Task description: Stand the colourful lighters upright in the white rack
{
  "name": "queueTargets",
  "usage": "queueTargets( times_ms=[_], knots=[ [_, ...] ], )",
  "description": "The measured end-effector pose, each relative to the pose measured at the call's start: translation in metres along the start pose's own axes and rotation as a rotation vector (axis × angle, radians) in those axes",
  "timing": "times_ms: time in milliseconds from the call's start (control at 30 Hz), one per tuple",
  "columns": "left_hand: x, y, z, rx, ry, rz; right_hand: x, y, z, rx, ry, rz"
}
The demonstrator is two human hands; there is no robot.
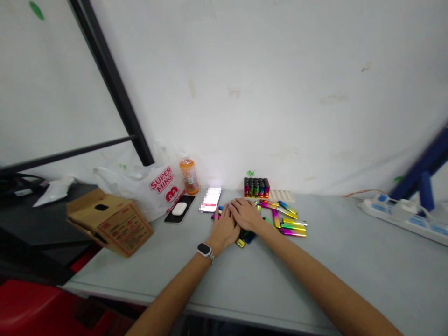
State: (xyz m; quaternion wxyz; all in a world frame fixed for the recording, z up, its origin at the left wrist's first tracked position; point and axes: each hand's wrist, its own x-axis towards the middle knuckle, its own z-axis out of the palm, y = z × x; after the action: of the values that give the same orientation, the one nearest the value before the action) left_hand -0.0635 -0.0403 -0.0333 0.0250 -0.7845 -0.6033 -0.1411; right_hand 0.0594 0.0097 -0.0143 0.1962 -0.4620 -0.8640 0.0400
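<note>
My left hand (224,229), with a smartwatch (204,249) on its wrist, lies palm down over loose shiny lighters. Beside it, my right hand (248,215) rests flat on the same heap, its fingertips meeting the left fingers. Both hands have their fingers stretched out, and what is beneath the palms is hidden. A yellow lighter (240,242) shows below the hands. To the right lie several more multicoloured lighters, among them a pink and yellow lighter (293,232). Behind, a block of lighters (256,188) stands upright in tight rows, next to a cream gridded tray (284,195).
Left of the hands are a lit phone (210,199), a dark phone (171,217) with a white case (179,208) on it, an orange bottle (189,176), a plastic bag (150,186) and an open carton (115,224). A power strip (406,217) lies far right.
</note>
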Motion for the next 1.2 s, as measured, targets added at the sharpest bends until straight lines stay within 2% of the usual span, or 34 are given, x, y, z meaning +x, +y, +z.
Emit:
queueTargets(
  times_ms=[133,400,533,633,733,800,967,1067,1200],
  knots=[
    [0.005,0.004,0.008,-0.006,-0.021,0.016,-0.003,0.007,0.001,-0.006,-0.047,-0.005],
    [0.017,0.032,0.018,-0.058,-0.021,0.099,-0.028,0.03,-0.012,0.001,-0.035,0.094],
    [0.027,0.046,0.019,-0.088,0.021,0.109,-0.032,0.042,-0.018,0.02,0.007,0.178],
    [0.036,0.056,0.02,-0.114,0.068,0.094,-0.036,0.049,-0.028,0.03,0.096,0.233],
    [0.043,0.061,0.022,-0.148,0.092,0.095,-0.05,0.049,-0.04,0.036,0.187,0.215],
    [0.045,0.062,0.024,-0.151,0.091,0.109,-0.063,0.045,-0.045,0.027,0.204,0.178],
    [0.05,0.062,0.025,-0.165,0.108,0.134,-0.093,0.035,-0.042,-0.061,0.213,0.124],
    [0.053,0.063,0.023,-0.202,0.128,0.099,-0.092,0.041,-0.037,-0.119,0.228,0.184],
    [0.051,0.066,0.021,-0.244,0.163,0.084,-0.077,0.058,-0.035,-0.164,0.255,0.255]
  ],
)
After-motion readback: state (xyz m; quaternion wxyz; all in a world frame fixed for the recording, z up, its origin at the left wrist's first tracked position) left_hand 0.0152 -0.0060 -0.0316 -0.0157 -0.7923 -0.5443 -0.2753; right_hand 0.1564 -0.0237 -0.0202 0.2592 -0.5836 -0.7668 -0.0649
